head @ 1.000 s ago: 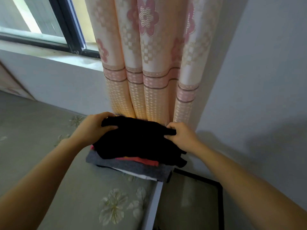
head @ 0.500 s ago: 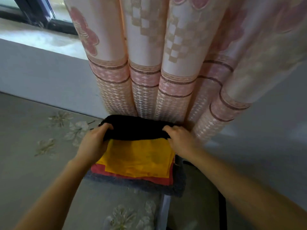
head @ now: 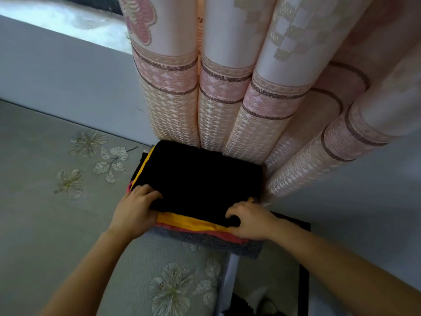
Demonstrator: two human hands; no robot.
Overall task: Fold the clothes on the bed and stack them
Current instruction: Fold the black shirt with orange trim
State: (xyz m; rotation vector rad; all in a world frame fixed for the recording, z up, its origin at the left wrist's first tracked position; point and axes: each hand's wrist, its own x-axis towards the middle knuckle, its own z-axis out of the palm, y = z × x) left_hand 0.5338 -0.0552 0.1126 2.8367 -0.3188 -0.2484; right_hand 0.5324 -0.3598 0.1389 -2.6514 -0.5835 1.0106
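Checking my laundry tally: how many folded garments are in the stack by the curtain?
4: black garment on top, yellow garment beneath, red garment next, grey garment at bottom. Others may be hidden.

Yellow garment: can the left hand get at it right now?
Probably yes: the yellow garment pokes out bare under the black garment, beside the left hand; the rest is covered.

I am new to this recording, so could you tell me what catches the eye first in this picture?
A folded black garment tops a stack of yellow, red and grey clothes at the far corner of the bed. The left hand and right hand hold its near corners. Just behind the stack hangs a big pink patterned curtain.
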